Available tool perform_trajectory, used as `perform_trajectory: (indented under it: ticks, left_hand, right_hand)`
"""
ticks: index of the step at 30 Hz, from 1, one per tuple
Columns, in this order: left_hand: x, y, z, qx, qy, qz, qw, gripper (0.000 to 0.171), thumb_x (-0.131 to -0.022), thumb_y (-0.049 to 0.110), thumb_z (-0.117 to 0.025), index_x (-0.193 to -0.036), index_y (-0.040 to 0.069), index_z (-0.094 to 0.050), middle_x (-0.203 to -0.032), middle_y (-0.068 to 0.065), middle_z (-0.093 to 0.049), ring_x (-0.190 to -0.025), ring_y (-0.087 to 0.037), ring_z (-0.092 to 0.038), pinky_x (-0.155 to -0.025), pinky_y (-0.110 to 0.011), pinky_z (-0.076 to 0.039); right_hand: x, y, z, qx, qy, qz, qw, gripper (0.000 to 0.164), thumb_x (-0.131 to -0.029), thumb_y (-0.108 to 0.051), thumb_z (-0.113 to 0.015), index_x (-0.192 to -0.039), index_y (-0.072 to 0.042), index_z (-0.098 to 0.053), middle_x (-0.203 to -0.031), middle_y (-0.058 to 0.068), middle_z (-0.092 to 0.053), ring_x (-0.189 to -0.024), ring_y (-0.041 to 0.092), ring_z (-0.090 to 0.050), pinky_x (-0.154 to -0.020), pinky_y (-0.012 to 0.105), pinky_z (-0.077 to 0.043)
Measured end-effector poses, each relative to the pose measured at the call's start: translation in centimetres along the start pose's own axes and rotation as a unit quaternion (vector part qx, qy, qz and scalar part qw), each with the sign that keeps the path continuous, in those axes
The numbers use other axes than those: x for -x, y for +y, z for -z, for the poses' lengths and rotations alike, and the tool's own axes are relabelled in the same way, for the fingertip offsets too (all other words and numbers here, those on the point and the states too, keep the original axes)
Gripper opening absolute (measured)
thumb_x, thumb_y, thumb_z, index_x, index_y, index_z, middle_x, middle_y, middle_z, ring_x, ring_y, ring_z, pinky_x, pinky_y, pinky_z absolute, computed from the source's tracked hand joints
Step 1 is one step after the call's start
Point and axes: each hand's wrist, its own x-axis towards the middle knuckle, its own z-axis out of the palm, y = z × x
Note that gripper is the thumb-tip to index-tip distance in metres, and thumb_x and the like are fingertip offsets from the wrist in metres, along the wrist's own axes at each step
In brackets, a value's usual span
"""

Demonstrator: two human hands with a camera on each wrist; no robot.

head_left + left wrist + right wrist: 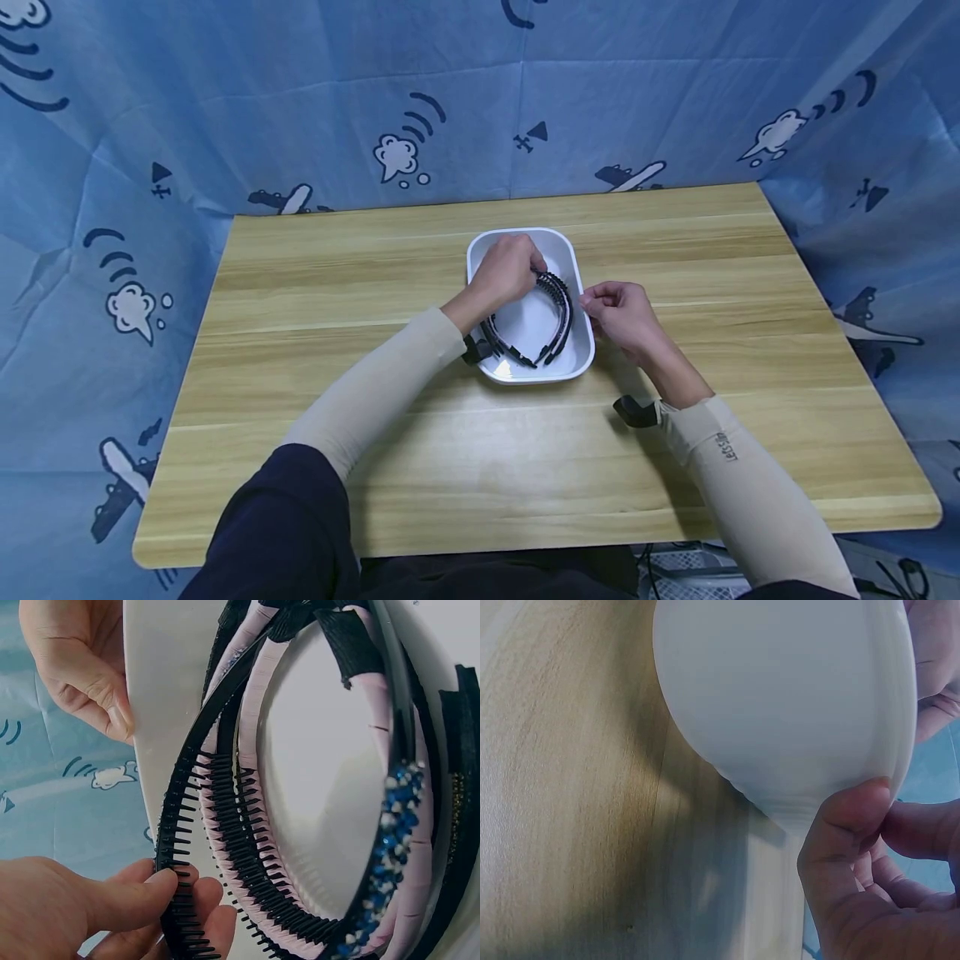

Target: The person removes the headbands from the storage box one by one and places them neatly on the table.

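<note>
A white rectangular tub (525,379) with rounded corners stands on the table, holding several headbands (557,333) nested in a ring. My left hand (510,271) reaches into it. In the left wrist view, thumb and fingers pinch a black toothed headband (178,817) by its side. Beside it lie a pale pink wrapped headband (255,697), one with blue and white beads (391,832) and a black one with gold glitter (457,817). My right hand (624,315) holds the tub's right rim between thumb and curled index finger, as the right wrist view shows.
The tub sits near the middle of a light wood table (360,292). A blue patterned curtain (300,92) hangs behind the table and at both sides. Dark wrist cameras are strapped to both forearms, over beige sleeves (382,392). Below the front edge, cables and a light rack show.
</note>
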Motion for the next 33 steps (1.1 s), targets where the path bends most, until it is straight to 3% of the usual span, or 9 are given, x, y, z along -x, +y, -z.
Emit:
perform_trajectory:
  ticks: [13, 26, 33]
  left_hand:
    - [0.1, -0.2, 0.3, 0.005, 0.004, 0.006, 1.0, 0.028, -0.093, -0.001, -0.067, -0.107, 0.016, -0.085, -0.11, 0.001, -0.083, -0.12, -0.018, -0.071, -0.105, -0.031, -0.055]
    - [0.4, -0.1, 2.1, 0.002, 0.018, 0.002, 0.9998, 0.028, -0.093, 0.0, -0.067, -0.108, 0.016, -0.085, -0.111, 0.001, -0.083, -0.123, -0.018, -0.071, -0.107, -0.031, -0.055]
    - [0.7, 0.1, 3.3, 0.015, 0.006, 0.019, 0.9997, 0.028, -0.096, 0.002, -0.066, -0.112, 0.017, -0.084, -0.117, 0.002, -0.081, -0.126, -0.017, -0.068, -0.109, -0.031, -0.054]
  right_hand:
    - [-0.1, -0.2, -0.1, 0.002, -0.002, -0.009, 1.0, 0.031, -0.106, -0.007, -0.059, -0.127, 0.015, -0.056, -0.079, -0.006, -0.064, -0.068, 0.006, -0.064, -0.062, 0.023, -0.059]
    - [-0.2, -0.5, 0.1, 0.0, -0.002, -0.01, 1.0, 0.032, -0.106, -0.006, -0.058, -0.129, 0.016, -0.055, -0.081, -0.005, -0.063, -0.069, 0.006, -0.064, -0.063, 0.022, -0.059]
    - [-0.2, -0.6, 0.0, 0.002, -0.002, -0.013, 1.0, 0.033, -0.107, -0.009, -0.059, -0.129, 0.016, -0.055, -0.079, -0.007, -0.062, -0.069, 0.005, -0.064, -0.063, 0.022, -0.059]
